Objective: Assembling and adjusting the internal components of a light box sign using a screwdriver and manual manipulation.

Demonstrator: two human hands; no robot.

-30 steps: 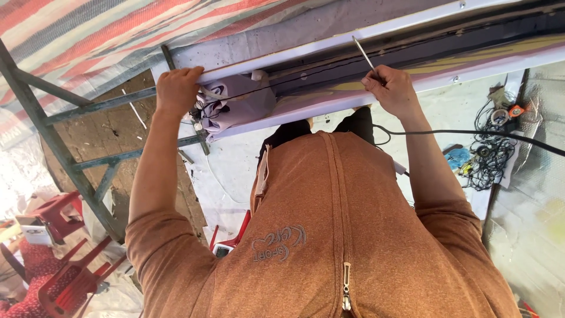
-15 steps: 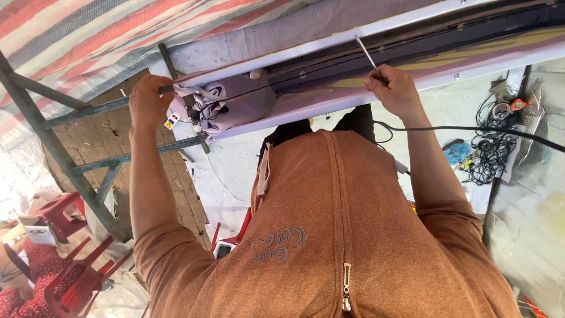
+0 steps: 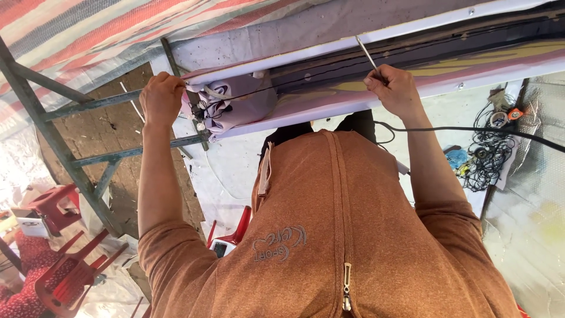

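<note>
Here, in the head view, the person's left hand (image 3: pixel 160 97) is closed round the end of a long, flat printed vinyl banner panel on a pale frame (image 3: pixel 376 97), right where a bunched fold of pale purple banner fabric (image 3: pixel 235 106) hangs at the corner. The right hand (image 3: pixel 395 89) is pinched shut on a thin metal rod-like tool (image 3: pixel 366 53), its tip set against the panel's dark band. A black cable (image 3: pixel 471 129) runs past the right wrist.

The panel lies across the frame, beneath a red-and-white striped tarpaulin (image 3: pixel 88 29). It looks stiff along its frame yet light; the fabric is soft, probably slippery, and best gripped at the framed edge. A grey metal scaffold frame (image 3: pixel 70 159) and red plastic chairs (image 3: pixel 65 277) stand nearby.
</note>
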